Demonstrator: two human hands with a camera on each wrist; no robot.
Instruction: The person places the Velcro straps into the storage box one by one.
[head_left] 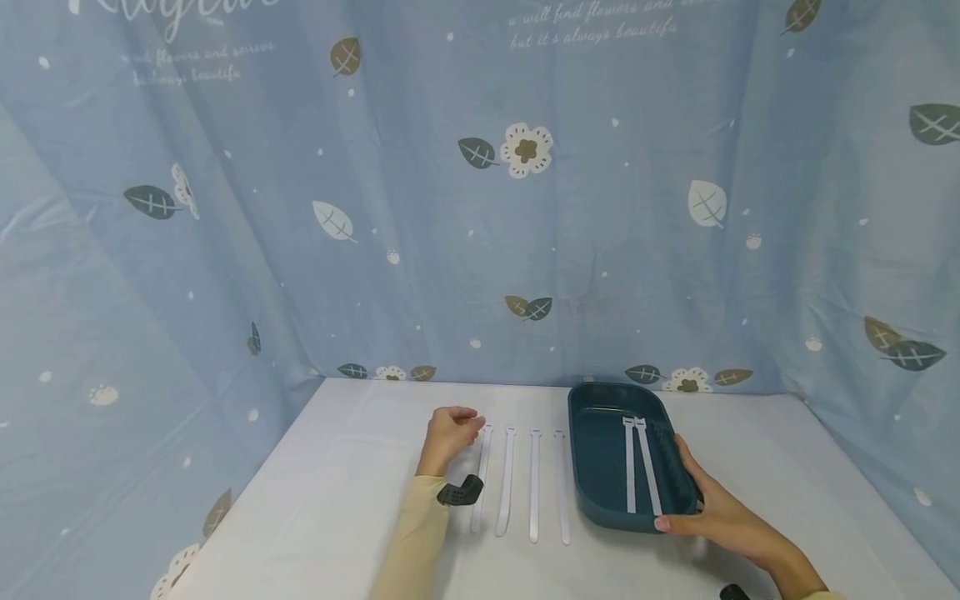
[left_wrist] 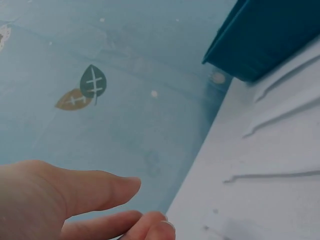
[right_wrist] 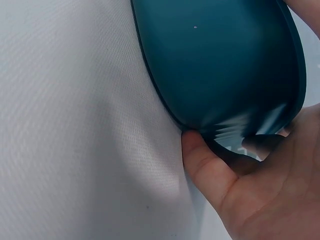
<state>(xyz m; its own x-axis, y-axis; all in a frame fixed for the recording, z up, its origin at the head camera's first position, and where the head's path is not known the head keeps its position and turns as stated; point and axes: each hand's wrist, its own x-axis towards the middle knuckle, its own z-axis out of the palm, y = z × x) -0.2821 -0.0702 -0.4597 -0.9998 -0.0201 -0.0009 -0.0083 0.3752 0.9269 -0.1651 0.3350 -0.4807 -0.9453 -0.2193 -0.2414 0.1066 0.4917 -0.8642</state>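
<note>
My right hand (head_left: 716, 512) grips a dark teal tray (head_left: 637, 523) at its near right corner, thumb at the near end and fingers along the right side. Two white cable straps (head_left: 630, 475) lie lengthwise inside it. To the tray's left, several more white straps lie side by side on the table, small heads toward the back. My left hand (head_left: 450, 435) is beside the head of the leftmost strap (head_left: 484, 458); part of that strap is hidden by the wrist camera. In the left wrist view, the thumb (left_wrist: 107, 190) and fingers are bent with a gap between them and nothing held.
A white cloth-like surface covers the table (head_left: 352, 442). Behind it and on both sides hangs a light blue curtain (head_left: 420, 233) printed with leaves and flowers. The tray's far end stands close to the back curtain.
</note>
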